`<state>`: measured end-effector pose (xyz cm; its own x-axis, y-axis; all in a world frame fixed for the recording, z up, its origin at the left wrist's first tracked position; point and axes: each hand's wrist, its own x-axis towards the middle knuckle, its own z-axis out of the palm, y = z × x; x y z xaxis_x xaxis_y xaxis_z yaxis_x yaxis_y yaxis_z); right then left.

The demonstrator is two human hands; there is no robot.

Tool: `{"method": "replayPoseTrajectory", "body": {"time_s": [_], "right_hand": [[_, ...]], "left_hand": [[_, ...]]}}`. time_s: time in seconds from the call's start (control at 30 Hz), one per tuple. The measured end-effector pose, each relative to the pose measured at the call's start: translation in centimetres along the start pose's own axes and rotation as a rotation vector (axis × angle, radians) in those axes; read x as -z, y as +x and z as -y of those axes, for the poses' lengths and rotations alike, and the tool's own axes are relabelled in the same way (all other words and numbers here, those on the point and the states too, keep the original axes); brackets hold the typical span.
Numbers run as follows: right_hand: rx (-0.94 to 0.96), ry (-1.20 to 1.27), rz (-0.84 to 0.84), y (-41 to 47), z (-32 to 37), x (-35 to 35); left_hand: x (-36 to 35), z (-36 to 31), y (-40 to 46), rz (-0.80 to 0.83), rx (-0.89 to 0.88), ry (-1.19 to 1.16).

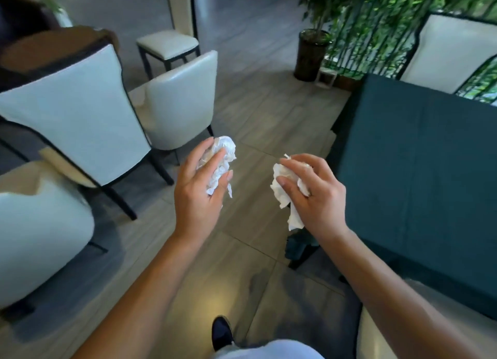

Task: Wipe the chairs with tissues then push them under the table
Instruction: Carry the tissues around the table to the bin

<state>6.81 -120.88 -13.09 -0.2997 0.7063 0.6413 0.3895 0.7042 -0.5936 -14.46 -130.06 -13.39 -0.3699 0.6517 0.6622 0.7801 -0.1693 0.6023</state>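
Observation:
My left hand [200,189] holds a crumpled white tissue [222,157] above the floor, fingers curled round it. My right hand [314,194] grips a second crumpled tissue [282,194], its tail hanging below the palm. Both hands hover in the aisle, touching no chair. White padded chairs with dark frames stand at the left: one with its back toward me [80,127], another behind it [180,100], and one at the near left edge [40,237]. A table under a teal cloth [419,175] fills the right side. A white chair [446,52] stands beyond it.
A white stool [168,45] stands farther back. A potted bamboo plant [312,54] sits by a green hedge at the rear right. Grey tiled floor [258,111] runs between chairs and table. My dark shoe [222,331] shows at the bottom. Another pale seat edge [376,337] is bottom right.

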Motion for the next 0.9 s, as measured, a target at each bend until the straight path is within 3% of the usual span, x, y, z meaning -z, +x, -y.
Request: {"method": "replayPoseTrajectory", "body": {"time_s": [0.47,0.67,0.9], "right_hand": [[-0.178,-0.113,-0.201,11.4,-12.0,-2.9],[-0.208,-0.111,-0.227,17.3,-17.1,-4.6],[-0.315,-0.187,-0.286,21.8,-22.2,-7.5]], "left_hand": [[-14.5,4.9,14.4,0.186,-0.088,-0.137],[-19.5,7.9,20.9,0.180,-0.048,-0.116],[-26.4,12.3,26.8,0.309,-0.093,-0.206]]}}
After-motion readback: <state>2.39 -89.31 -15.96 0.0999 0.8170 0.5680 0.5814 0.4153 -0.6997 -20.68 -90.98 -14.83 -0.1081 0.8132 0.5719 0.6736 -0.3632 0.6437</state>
